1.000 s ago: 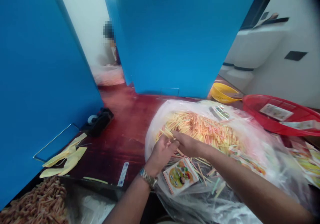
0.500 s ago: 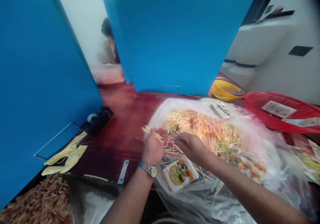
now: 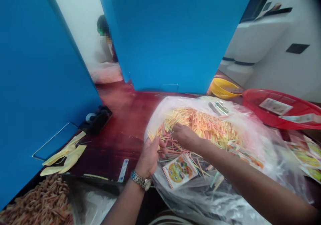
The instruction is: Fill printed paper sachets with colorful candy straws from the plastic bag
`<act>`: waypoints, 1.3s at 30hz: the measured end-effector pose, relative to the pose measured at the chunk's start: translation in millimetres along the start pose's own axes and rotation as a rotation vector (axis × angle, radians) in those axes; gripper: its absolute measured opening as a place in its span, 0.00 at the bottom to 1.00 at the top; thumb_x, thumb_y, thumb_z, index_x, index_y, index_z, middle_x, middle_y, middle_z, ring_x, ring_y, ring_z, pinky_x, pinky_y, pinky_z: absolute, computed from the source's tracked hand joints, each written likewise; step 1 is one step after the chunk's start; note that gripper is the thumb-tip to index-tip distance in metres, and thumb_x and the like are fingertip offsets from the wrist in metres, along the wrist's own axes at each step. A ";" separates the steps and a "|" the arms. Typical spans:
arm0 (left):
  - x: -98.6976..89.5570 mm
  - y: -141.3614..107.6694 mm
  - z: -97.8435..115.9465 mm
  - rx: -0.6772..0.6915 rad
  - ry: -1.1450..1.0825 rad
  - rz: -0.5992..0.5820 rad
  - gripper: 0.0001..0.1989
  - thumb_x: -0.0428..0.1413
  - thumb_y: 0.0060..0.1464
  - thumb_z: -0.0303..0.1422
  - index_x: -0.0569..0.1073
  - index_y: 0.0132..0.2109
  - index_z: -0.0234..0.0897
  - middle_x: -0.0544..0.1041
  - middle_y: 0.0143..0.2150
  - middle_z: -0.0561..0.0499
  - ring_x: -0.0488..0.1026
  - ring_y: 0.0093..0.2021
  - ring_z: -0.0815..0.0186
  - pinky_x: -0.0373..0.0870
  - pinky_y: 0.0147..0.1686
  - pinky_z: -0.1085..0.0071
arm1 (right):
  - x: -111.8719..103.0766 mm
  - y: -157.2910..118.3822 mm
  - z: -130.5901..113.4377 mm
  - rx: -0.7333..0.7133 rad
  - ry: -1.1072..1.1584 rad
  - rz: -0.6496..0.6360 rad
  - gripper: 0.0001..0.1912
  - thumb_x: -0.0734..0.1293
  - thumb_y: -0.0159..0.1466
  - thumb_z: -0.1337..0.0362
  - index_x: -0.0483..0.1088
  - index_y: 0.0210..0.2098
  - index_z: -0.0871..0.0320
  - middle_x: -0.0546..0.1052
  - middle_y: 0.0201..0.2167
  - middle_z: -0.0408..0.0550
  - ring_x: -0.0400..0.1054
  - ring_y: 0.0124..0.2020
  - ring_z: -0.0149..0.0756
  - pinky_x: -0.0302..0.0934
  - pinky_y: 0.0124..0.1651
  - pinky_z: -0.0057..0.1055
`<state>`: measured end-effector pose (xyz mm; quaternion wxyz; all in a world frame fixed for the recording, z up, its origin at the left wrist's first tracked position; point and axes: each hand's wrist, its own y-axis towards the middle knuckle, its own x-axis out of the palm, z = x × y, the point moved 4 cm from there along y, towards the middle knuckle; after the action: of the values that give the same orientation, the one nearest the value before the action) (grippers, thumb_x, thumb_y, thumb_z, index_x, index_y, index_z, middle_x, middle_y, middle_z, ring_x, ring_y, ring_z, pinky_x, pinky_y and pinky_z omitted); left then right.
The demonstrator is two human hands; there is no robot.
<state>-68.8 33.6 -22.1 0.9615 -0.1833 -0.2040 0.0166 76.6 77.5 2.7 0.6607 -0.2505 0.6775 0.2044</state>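
Observation:
A small bundle of thin pale-yellow sticks [image 3: 151, 136] is in my left hand [image 3: 149, 154], its thumb closed over them; a metal wristwatch [image 3: 141, 180] is on that wrist. My right hand [image 3: 185, 136] reaches down into a loose pile of thin yellow, pink and green sticks [image 3: 209, 128], fingers bent together at the pile's left side. What its fingertips hold, if anything, is hidden. The pile lies in an opened clear plastic bag [image 3: 160, 113]. Just below my hands, a printed packet [image 3: 180, 171] rests on the bag's near side.
A red basket [image 3: 255, 106] with packets and a yellow basket [image 3: 223, 88] stand at right. Blue panels [image 3: 183, 37] rise from the dark red table [image 3: 125, 107]. A black tape dispenser [image 3: 97, 121], yellow strips [image 3: 64, 156] and brown sticks [image 3: 42, 200] are at left. A person [image 3: 104, 47] sits beyond.
My right hand has moved left and up, further onto the pile. My left hand has turned slightly, with the yellow sticks still in it. The view has shifted a little.

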 end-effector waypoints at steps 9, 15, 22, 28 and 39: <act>7.1 -0.2 -8.8 -0.003 -0.115 -0.048 0.16 0.60 0.48 0.41 0.67 0.35 0.33 0.75 0.33 0.48 0.74 0.32 0.67 0.70 0.31 0.72 | -13.4 6.4 -1.9 0.151 0.141 0.046 0.11 0.59 0.61 0.69 0.72 0.28 0.63 0.74 0.28 0.51 0.67 0.31 0.33 0.59 0.33 0.26; 30.5 -1.0 -12.7 0.028 -0.321 -0.232 0.12 0.60 0.50 0.37 0.70 0.41 0.37 0.75 0.42 0.50 0.72 0.37 0.68 0.70 0.34 0.72 | -29.4 4.5 -32.3 0.340 0.566 0.048 0.11 0.57 0.60 0.69 0.70 0.27 0.60 0.72 0.21 0.42 0.64 0.23 0.26 0.55 0.24 0.20; 24.6 -7.2 -18.1 -0.112 -0.215 -0.307 0.15 0.63 0.45 0.36 0.70 0.39 0.35 0.71 0.28 0.55 0.66 0.25 0.74 0.63 0.24 0.77 | -44.3 -2.6 -32.7 0.263 0.318 -0.004 0.05 0.65 0.52 0.73 0.69 0.22 0.60 0.72 0.23 0.47 0.64 0.27 0.32 0.56 0.31 0.26; 27.3 -9.7 -16.9 -0.024 0.091 -0.401 0.12 0.58 0.48 0.38 0.66 0.26 0.35 0.63 0.19 0.57 0.56 0.19 0.76 0.51 0.20 0.76 | -64.4 -12.3 -31.2 -0.024 0.299 0.246 0.11 0.59 0.63 0.67 0.68 0.43 0.61 0.69 0.39 0.52 0.64 0.40 0.35 0.59 0.41 0.31; 38.7 -23.9 -3.3 0.372 0.772 -0.309 0.18 0.61 0.42 0.34 0.69 0.42 0.38 0.72 0.40 0.46 0.68 0.42 0.59 0.60 0.43 0.67 | -28.8 -83.1 -13.3 0.105 0.399 0.311 0.14 0.55 0.63 0.72 0.65 0.23 0.59 0.65 0.26 0.47 0.59 0.27 0.31 0.56 0.31 0.28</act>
<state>-33.0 14.3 -1.3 0.9749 0.0325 0.1511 -0.1601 116.7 5.7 36.5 0.4868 -0.1439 0.8345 0.2143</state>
